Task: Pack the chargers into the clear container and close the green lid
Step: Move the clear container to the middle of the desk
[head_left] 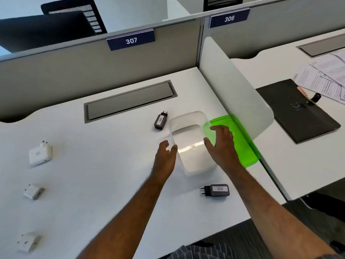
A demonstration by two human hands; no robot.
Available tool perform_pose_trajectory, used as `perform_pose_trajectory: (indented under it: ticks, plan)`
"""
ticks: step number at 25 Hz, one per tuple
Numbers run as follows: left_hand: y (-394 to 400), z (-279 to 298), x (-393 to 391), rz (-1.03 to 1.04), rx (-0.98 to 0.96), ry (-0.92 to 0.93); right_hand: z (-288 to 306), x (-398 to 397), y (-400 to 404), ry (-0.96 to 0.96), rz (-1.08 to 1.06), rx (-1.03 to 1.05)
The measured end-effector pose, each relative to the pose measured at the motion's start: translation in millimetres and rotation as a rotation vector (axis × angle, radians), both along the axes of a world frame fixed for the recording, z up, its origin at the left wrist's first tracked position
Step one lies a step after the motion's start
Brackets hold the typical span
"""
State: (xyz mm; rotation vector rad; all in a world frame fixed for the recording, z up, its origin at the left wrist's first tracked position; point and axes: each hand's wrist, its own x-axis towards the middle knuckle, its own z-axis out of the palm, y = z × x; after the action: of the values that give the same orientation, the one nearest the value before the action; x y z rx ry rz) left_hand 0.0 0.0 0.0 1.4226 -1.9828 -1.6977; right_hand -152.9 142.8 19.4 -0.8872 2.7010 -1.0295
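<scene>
The clear container [188,126] stands open and empty on the white desk. My left hand [166,154] touches its left wall and my right hand [221,142] its right wall, fingers spread. The green lid [242,146] lies flat to the right of the container, partly under my right hand. A black charger labelled 026 [160,121] rests just left of the container. Another black charger labelled 002 [216,190] lies in front of it. Three white chargers sit at the far left: a large one [40,154], a small one [33,191] and a blurred one [28,241].
A translucent white divider [233,86] rises right behind the lid. A grey cable hatch [130,100] is set in the desk behind the chargers. The neighbouring desk holds a black folder [296,111] and papers [324,77]. The grey partition [93,68] closes the back.
</scene>
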Motion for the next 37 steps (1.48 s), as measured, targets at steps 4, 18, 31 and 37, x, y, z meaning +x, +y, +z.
perform_pose_trajectory:
  ticks: [4, 18, 31, 37]
  plan:
    - [8.4, 2.8, -9.1, -0.029, 0.049, -0.010, -6.9, -10.7, 9.8, -0.276, 0.003, 0.127]
    - [8.3, 17.1, 7.4, -0.046, -0.022, 0.022, 4.5, 3.7, 11.1, -0.465, 0.055, 0.042]
    - [-39.8, 24.9, 116.2, 0.137, -0.063, -0.006, 14.7, 89.0, -42.4, -0.525, 0.190, -0.034]
    - [-72.7, 24.0, 194.2, 0.208, -0.059, -0.021, 15.3, 154.4, -79.6, -0.585, 0.263, -0.020]
